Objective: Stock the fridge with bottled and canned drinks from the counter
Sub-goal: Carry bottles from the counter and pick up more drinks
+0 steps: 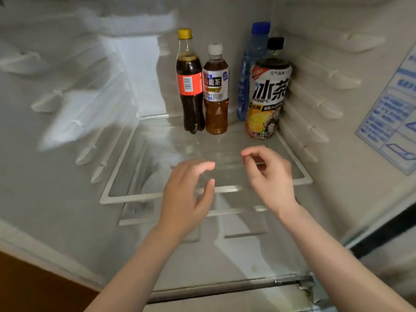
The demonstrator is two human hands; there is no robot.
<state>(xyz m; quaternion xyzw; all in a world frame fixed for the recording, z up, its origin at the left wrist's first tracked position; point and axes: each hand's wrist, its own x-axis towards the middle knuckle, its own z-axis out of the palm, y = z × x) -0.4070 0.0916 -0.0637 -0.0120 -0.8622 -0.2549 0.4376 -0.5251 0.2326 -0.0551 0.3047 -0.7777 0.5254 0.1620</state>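
The pale white interior of an open fridge [67, 199] is seen across the whole frame. A clear glass shelf with a white frame [171, 140] is seen at centre. Below it, the left hand [184, 199] and right hand [272, 179] are held over the shelf's front edge, each grip loosely parted and empty. Toward the upper right, a large black-capped iced tea bottle [266, 97] is stood in the shelf's back corner, with a blue-capped blue water bottle [246, 70] just behind it. Left of these, a yellow-capped cola bottle with a red label [190, 86] and a smaller white-capped brown tea bottle [216, 91] are stood side by side.
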